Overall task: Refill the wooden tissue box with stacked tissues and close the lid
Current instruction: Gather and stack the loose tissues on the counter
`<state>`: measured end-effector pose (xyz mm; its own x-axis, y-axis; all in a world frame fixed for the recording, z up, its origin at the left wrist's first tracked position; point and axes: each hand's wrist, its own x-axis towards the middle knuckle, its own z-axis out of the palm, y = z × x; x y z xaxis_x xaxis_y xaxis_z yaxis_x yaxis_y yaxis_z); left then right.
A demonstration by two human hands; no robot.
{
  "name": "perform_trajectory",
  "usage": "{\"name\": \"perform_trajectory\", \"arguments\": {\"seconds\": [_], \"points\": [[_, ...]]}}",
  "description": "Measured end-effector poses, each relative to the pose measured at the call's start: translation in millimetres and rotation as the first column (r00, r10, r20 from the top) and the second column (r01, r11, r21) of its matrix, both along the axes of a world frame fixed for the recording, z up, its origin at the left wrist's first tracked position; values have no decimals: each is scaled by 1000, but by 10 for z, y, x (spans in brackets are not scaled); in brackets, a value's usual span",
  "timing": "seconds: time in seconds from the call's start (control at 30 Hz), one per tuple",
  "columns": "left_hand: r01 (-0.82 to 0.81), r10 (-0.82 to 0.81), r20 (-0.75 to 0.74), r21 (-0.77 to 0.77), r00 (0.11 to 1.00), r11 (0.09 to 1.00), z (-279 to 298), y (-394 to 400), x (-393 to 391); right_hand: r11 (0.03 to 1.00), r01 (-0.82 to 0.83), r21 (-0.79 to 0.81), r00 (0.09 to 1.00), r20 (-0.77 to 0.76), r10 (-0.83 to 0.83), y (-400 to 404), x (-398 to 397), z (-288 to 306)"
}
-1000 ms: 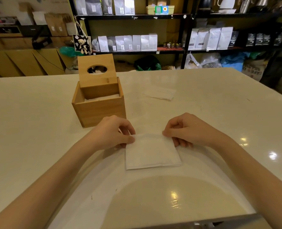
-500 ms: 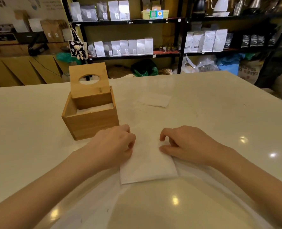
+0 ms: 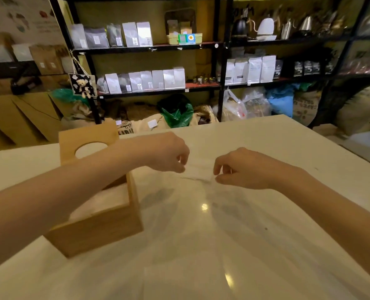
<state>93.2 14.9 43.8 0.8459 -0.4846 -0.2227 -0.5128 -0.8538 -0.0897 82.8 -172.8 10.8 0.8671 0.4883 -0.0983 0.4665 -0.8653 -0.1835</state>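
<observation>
Both hands reach out over the pale counter (image 3: pixel 266 135), each with its fingers curled in and thumb meeting fingertips. The left hand (image 3: pixel 166 153) has its grip pinched at the near left corner of a thin tissue (image 3: pixel 198 174); the right hand (image 3: pixel 242 169) has its grip pinched at the near right corner. The tissue is blurred and almost the colour of the counter, so whether either grip truly has the sheet between its fingers, or only touches it, I cannot tell. What shows of the tissue lies between the 2 grips and just beyond them, low against the counter.

The wooden tissue box (image 3: pixel 97 228) stands on the counter to the left of the left grip and nearer the person, with the left forearm crossing above its open top. A white stack of tissues (image 3: pixel 101 200) fills the inside. Its lid (image 3: pixel 86 135) stands upright at the far edge of the box, with the oval slot showing, behind the left wrist. The right grip is well apart from the box.
</observation>
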Motion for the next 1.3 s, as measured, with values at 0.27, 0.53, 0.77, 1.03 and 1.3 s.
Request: {"name": "perform_trajectory", "arguments": {"seconds": [0.27, 0.53, 0.77, 1.03, 1.3], "points": [[-67, 68, -42, 12, 997, 998, -226, -101, 787, 986, 149, 75, 987, 43, -153, 60, 631, -83], [-110, 110, -55, -2, 992, 994, -571, -53, 1118, 966, 257, -18, 965, 61, -256, 199, 840, -441], [-64, 65, -84, 18, 994, 998, -665, -37, 1091, 970, 235, -68, 967, 115, -227, 237, 837, -594], [-52, 52, -13, 13, 999, 999, -630, -77, 1004, 937, 304, 173, 953, -74, -295, 237, 850, -545], [-69, 72, 28, -78, 997, 995, -443, -106, 786, 794, 410, 448, 899, -348, -268, 137, 738, -333]]}}
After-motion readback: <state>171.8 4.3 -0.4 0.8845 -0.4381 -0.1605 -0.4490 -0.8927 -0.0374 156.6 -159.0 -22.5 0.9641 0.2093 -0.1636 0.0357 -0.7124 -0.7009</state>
